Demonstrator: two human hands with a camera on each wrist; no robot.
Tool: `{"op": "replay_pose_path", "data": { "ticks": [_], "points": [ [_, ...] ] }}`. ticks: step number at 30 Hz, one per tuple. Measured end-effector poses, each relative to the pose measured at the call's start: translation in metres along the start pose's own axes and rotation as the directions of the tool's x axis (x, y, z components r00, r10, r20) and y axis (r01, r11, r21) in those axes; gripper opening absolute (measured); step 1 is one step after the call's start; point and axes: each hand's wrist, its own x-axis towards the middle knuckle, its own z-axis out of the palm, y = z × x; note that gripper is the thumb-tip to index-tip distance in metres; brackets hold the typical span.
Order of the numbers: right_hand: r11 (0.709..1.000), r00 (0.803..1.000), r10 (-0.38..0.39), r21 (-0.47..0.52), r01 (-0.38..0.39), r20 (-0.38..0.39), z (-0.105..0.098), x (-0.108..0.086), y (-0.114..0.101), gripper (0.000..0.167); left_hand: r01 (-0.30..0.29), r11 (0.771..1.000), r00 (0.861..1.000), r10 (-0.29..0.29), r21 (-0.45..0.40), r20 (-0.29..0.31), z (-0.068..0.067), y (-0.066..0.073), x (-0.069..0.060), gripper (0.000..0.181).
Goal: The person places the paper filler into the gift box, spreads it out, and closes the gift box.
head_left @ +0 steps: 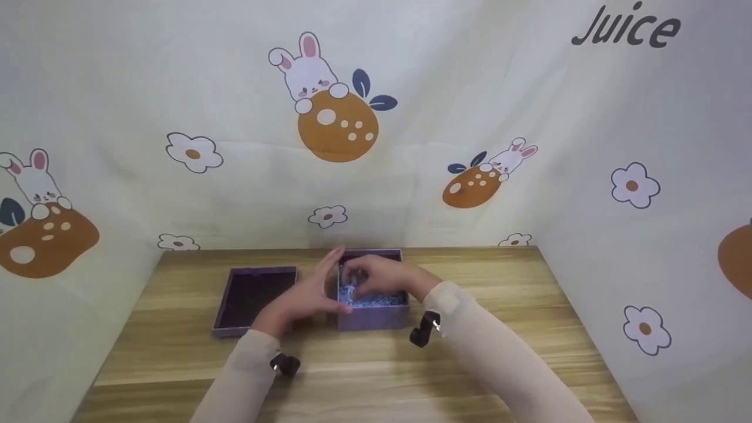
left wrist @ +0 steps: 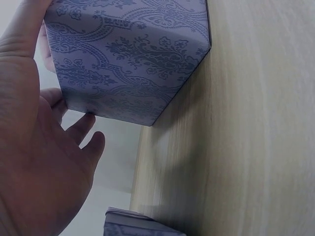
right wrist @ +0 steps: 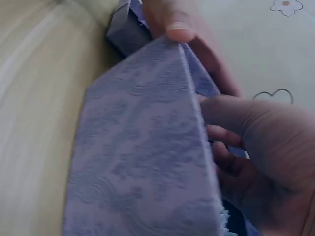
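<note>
A purple patterned box (head_left: 373, 319) stands uncovered on the table, with blue shredded paper (head_left: 382, 299) inside. My left hand (head_left: 308, 294) grips its left side, thumb at the near corner and fingers towards the far corner. In the left wrist view, the left fingers (left wrist: 81, 129) bend around the box's edge. My right hand (head_left: 379, 275) reaches into the box with curled fingers, pinching at the shreds; the fingertips are partly hidden. The right wrist view shows the right hand (right wrist: 275, 147) behind the box wall (right wrist: 138, 147). Left of the box lies its dark-lined purple lid (head_left: 222, 311), inside facing up.
The wooden table (head_left: 352, 382) ends at a pale cloth backdrop (head_left: 247, 194) printed with rabbits, oranges and flowers. Cloth also hangs along both sides. A black wrist mount (head_left: 286, 365) is on the left sleeve, another wrist mount (head_left: 424, 330) on the right.
</note>
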Motion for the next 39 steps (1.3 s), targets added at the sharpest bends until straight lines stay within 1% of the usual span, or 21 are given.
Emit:
{"op": "replay_pose_path", "data": {
  "ticks": [3,5,7,11,14,16,19,21,24,27,28,31,34,37,39],
  "points": [
    [0.999,0.998,-0.023,-0.047,0.026,0.062,0.009,0.008,0.002,0.025,-0.010,1.000,1.000,0.010,0.016,-0.001,0.000,-0.001,0.000,0.140],
    [0.996,0.996,-0.010,-0.089,0.017,0.085,0.013,0.014,0.003,0.022,-0.016,1.000,1.000,0.016,0.024,-0.002,-0.001,-0.001,0.000,0.140],
    [0.990,0.996,0.003,-0.141,0.009,0.090,0.019,0.020,0.009,0.022,-0.025,0.999,1.000,0.025,0.021,-0.005,-0.001,0.000,0.000,0.140],
    [0.984,0.991,0.086,-0.165,-0.068,0.105,0.024,0.022,0.008,0.020,-0.029,0.999,1.000,0.029,0.015,-0.005,-0.001,0.001,-0.001,0.139],
    [0.982,0.983,0.142,-0.145,-0.124,0.116,0.025,0.019,0.002,0.019,-0.020,1.000,1.000,0.020,0.011,-0.003,0.000,0.000,-0.002,0.140],
    [0.981,0.981,0.151,-0.138,-0.134,0.122,0.025,0.018,-0.001,0.020,-0.011,1.000,1.000,0.011,0.010,0.000,0.000,0.000,-0.002,0.141],
    [0.982,0.980,0.151,-0.132,-0.134,0.126,0.021,0.015,-0.003,0.024,0.002,1.000,1.000,-0.002,0.006,-0.005,0.000,0.000,-0.003,0.141],
    [0.984,0.983,0.127,-0.139,-0.108,0.136,0.015,0.013,-0.005,0.027,0.004,1.000,1.000,-0.004,0.002,-0.006,-0.001,0.001,-0.003,0.141],
    [0.988,0.988,0.085,-0.138,-0.067,0.127,0.001,0.007,-0.007,0.030,0.008,1.000,1.000,-0.008,-0.002,-0.009,-0.002,0.002,-0.004,0.140],
    [0.991,0.991,0.054,-0.127,-0.039,0.122,-0.018,-0.003,-0.008,0.033,0.006,1.000,1.000,-0.006,-0.003,-0.007,-0.002,0.002,-0.002,0.140],
    [0.993,0.990,0.051,-0.110,-0.037,0.129,-0.023,-0.007,-0.009,0.035,0.005,1.000,1.000,-0.005,-0.001,-0.004,-0.002,0.002,-0.001,0.139],
    [0.996,0.981,0.055,-0.076,-0.041,0.184,-0.034,-0.016,-0.010,0.037,0.000,1.000,1.000,0.000,-0.003,0.000,-0.001,0.001,-0.001,0.138],
    [0.997,0.962,0.077,-0.035,-0.070,0.261,-0.033,-0.017,-0.012,0.043,0.002,1.000,1.000,-0.002,-0.005,-0.001,-0.002,0.000,-0.002,0.137],
    [0.993,0.948,0.103,-0.078,-0.083,0.303,-0.026,-0.015,-0.012,0.049,0.006,1.000,1.000,-0.006,-0.006,-0.002,-0.002,0.000,-0.002,0.138],
    [0.988,0.943,0.127,-0.126,-0.092,0.307,-0.021,-0.013,-0.011,0.051,0.000,1.000,1.000,0.000,-0.001,0.002,-0.001,0.000,-0.002,0.139]
  ]
}}
